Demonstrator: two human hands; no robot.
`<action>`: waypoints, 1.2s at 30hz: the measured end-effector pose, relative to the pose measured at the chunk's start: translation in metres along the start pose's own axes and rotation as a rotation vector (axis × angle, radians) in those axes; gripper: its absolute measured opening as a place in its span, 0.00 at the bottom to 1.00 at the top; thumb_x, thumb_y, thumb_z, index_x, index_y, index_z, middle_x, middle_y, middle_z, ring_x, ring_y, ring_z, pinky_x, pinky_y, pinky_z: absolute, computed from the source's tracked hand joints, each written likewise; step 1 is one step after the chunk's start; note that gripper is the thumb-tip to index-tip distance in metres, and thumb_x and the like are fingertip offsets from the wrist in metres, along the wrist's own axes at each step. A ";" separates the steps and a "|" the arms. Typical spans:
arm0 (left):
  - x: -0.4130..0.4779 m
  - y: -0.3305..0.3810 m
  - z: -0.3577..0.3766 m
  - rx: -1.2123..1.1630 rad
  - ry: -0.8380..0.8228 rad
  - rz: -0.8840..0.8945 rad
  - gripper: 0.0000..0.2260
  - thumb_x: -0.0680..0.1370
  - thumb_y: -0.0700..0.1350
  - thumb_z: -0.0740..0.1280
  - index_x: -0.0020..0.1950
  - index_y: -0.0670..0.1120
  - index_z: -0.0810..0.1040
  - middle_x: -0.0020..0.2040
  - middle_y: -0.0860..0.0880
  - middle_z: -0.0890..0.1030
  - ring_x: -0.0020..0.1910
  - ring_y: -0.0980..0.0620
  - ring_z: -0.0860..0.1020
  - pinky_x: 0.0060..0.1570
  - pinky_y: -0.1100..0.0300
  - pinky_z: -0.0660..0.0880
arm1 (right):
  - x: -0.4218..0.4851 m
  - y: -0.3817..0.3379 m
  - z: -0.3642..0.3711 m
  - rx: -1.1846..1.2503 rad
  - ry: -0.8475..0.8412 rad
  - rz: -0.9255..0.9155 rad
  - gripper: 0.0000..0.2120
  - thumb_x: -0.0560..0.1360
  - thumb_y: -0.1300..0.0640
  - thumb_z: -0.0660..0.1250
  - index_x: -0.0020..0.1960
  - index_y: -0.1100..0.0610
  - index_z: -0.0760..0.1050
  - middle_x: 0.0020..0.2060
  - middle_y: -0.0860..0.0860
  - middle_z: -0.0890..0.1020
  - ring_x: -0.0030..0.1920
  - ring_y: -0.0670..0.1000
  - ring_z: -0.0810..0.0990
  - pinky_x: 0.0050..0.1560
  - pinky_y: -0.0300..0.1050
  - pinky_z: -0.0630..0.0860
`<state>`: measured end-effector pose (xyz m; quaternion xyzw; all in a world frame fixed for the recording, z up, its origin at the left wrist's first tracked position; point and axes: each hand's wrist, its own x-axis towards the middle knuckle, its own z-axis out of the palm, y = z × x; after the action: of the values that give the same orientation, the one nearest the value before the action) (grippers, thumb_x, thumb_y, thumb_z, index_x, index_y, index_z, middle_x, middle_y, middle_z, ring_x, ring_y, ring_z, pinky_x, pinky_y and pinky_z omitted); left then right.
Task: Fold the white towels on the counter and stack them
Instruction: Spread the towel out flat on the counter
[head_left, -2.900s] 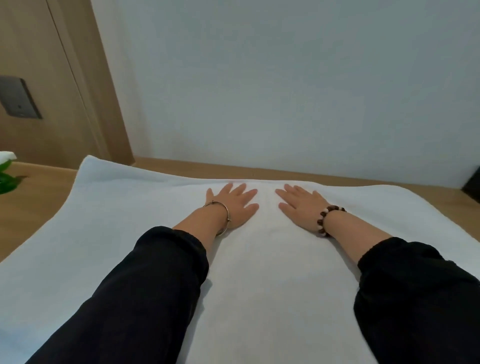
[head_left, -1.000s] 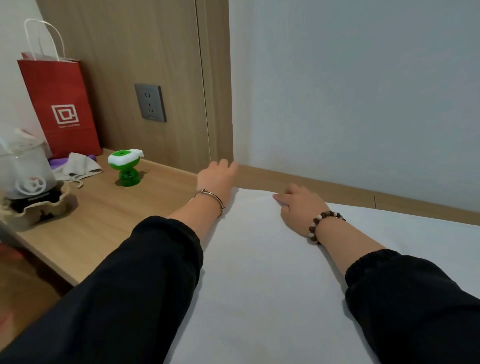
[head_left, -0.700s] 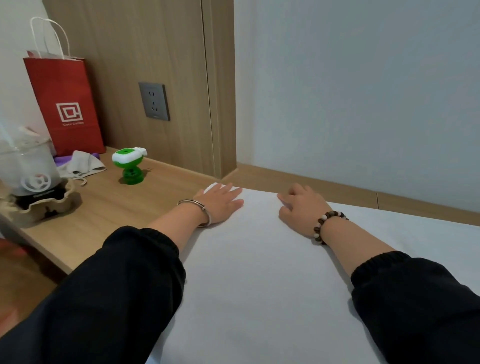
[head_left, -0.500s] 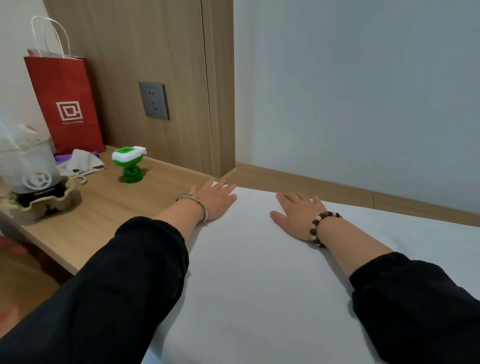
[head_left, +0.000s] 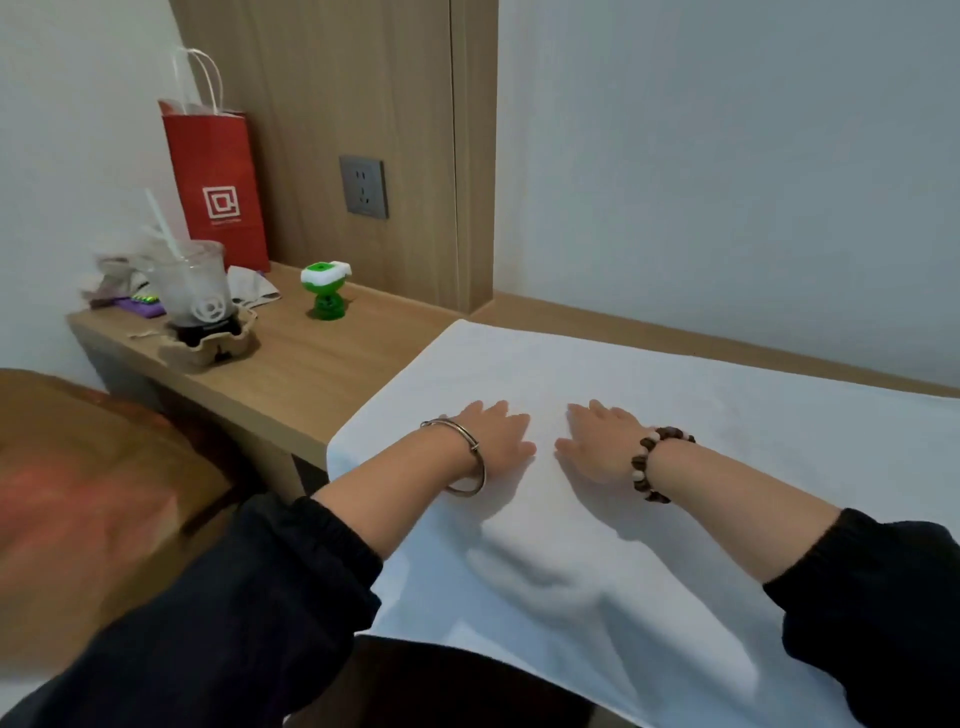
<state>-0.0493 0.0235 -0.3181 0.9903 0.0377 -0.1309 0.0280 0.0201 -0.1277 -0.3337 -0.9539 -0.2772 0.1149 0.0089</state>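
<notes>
- The large white cloth towel lies spread over the pale wooden counter, filling the centre and right of the frame. The left hand and right hand press flat on it, fingers straight, gripping nothing.
- The rumple at lower centre may get folded in as a crease. The near edge seems to overhang, so a tug could slide the towel off.
- Its right end is cut off, no other towels show, and the lower left is blurred.

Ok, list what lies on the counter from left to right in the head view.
In order: plastic cup in its cardboard carrier, green and white gadget, left hand flat on the white towel, right hand flat beside it.
</notes>
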 end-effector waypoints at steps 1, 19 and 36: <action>-0.013 0.002 0.013 -0.013 0.015 -0.012 0.23 0.81 0.56 0.50 0.75 0.51 0.57 0.76 0.46 0.55 0.74 0.43 0.54 0.67 0.42 0.56 | -0.017 0.002 0.008 -0.016 -0.025 -0.026 0.28 0.79 0.40 0.48 0.74 0.53 0.53 0.73 0.54 0.57 0.72 0.58 0.56 0.66 0.59 0.60; -0.057 0.074 0.052 -0.027 0.242 -0.090 0.22 0.81 0.52 0.43 0.76 0.61 0.48 0.78 0.56 0.48 0.76 0.48 0.46 0.67 0.33 0.46 | -0.155 0.123 0.029 0.041 0.105 0.334 0.27 0.80 0.42 0.39 0.78 0.47 0.42 0.77 0.47 0.42 0.77 0.51 0.43 0.73 0.60 0.41; -0.088 0.027 0.092 -0.183 0.622 -0.084 0.20 0.82 0.51 0.52 0.75 0.54 0.62 0.78 0.46 0.54 0.76 0.43 0.48 0.70 0.44 0.52 | -0.156 0.047 0.026 0.136 0.039 0.324 0.26 0.80 0.47 0.45 0.76 0.53 0.50 0.77 0.52 0.49 0.75 0.57 0.49 0.70 0.67 0.51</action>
<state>-0.1556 -0.0153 -0.3826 0.9738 0.0969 0.1806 0.0984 -0.0887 -0.2512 -0.3299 -0.9853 -0.1113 0.1147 0.0603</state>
